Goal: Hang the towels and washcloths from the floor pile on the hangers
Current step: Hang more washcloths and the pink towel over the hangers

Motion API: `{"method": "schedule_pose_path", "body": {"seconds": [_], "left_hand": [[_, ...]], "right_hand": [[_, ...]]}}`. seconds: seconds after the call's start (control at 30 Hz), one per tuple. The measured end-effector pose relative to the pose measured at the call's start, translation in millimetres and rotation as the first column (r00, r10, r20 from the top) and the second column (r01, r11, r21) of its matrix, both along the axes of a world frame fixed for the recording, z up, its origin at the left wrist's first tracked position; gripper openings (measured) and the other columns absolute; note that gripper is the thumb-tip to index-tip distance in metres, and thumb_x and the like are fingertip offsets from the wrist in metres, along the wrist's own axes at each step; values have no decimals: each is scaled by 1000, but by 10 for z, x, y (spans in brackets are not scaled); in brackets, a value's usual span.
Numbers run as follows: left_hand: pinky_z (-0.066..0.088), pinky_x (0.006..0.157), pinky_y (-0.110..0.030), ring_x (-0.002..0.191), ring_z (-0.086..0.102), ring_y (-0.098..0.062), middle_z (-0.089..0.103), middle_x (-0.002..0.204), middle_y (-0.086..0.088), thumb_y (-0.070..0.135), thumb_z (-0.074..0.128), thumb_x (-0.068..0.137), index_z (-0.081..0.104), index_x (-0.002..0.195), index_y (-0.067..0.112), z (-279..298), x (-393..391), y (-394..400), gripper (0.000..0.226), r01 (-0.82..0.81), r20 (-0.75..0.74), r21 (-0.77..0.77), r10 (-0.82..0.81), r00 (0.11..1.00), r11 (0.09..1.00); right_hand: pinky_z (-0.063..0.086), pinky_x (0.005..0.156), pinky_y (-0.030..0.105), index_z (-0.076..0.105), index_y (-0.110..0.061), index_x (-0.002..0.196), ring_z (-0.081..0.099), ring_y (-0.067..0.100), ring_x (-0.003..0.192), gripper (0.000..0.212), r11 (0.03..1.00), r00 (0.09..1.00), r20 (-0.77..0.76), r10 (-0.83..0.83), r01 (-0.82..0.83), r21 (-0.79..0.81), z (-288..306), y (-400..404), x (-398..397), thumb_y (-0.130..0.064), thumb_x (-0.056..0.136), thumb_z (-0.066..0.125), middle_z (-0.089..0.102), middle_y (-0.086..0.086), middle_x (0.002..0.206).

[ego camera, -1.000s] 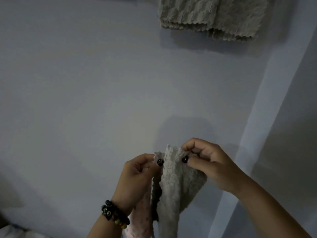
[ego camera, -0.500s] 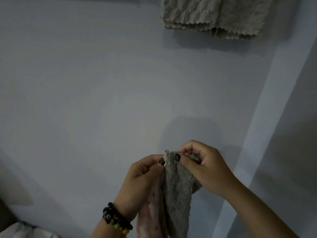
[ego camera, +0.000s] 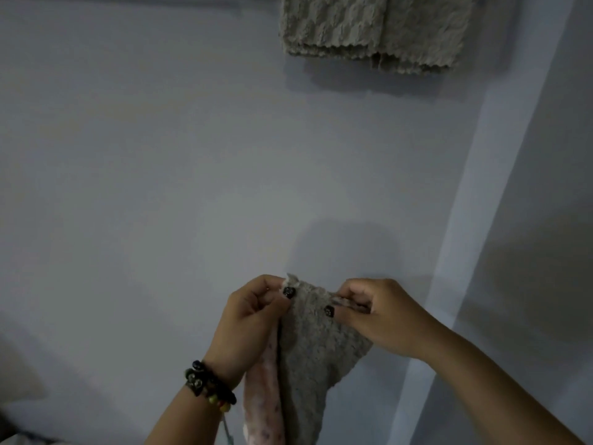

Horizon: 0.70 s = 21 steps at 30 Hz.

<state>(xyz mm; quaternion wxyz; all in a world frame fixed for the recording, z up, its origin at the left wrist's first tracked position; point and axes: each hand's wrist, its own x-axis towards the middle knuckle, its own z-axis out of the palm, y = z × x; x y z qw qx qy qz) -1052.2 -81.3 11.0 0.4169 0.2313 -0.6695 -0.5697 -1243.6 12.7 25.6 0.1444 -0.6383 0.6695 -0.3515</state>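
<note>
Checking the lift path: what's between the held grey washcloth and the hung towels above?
Head view: only bare wall between the grey washcloth and the hung towels.

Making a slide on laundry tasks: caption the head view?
Both hands, left and right, pinch a grey washcloth's top edge below grey towels hanging on the wall.

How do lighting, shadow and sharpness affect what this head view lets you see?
Head view: dim, bluish light with no glare; the left hand and right hand pinching the grey cloth cast a soft shadow on the wall; the hanging towels cast another below them; detail looks soft and grainy; the wall corner slants from wide-angle distortion.
</note>
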Motion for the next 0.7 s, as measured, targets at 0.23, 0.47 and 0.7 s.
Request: {"method": "schedule_pose_path", "body": {"seconds": [0.23, 0.47, 0.7], "left_hand": [[35, 47, -15, 34, 39, -6, 61, 56, 6, 16, 70, 87, 71, 83, 18, 76, -2, -213, 4, 43, 323, -339, 73, 944, 940], [39, 50, -11, 41, 52, -3, 70, 73, 9, 10, 63, 91, 70, 81, 16, 222, -116, -316, 14, 10, 318, -377, 119, 941, 926], [48, 59, -22, 65, 63, -13, 70, 84, 0, 0, 58, 90, 56, 87, 24, 89, -278, -411, 24, -19, 295, -421, 157, 943, 907]], "right_hand": [[46, 75, 34, 67, -9, 91, 52, 14, 84, 18, 999, 861, -507, 35, -42, -3, 186, -39, -259, -13, 96, 50, 56, 1, 92], [43, 93, 37, 63, -11, 89, 48, 21, 120, 23, 991, 705, -702, -105, 134, -14, 419, 2, -466, -27, 97, 49, 53, 1, 129], [52, 65, 29, 62, -12, 86, 63, 9, 69, 13, 969, 895, -385, -225, 248, 10, 453, -23, -538, -16, 95, 53, 66, -2, 81]]}}
